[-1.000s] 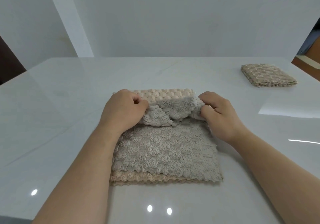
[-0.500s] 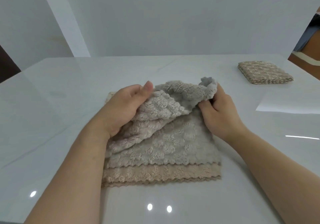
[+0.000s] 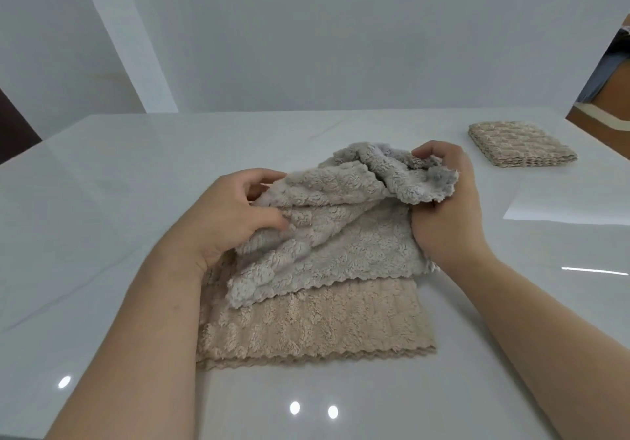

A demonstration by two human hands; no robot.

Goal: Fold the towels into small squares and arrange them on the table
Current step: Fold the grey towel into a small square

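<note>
Both hands hold the grey towel point(image 3: 327, 235), bunched and lifted off the beige towel point(image 3: 306, 330) at table point(image 3: 102, 201) centre. Left hand point(image 3: 231, 214) pinches its left side, right hand point(image 3: 443, 201) has fingers curled round the far-right corner. Soft, light, floppy, so grip corners and pull taut. Folded towel stack point(image 3: 518, 144) far right

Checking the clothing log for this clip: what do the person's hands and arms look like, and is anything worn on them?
Both are bare. The left hand and right hand have no gloves, and no rings show. The left forearm and right forearm are uncovered to the frame's edge: no sleeves, watch, bracelet or markings visible.
</note>
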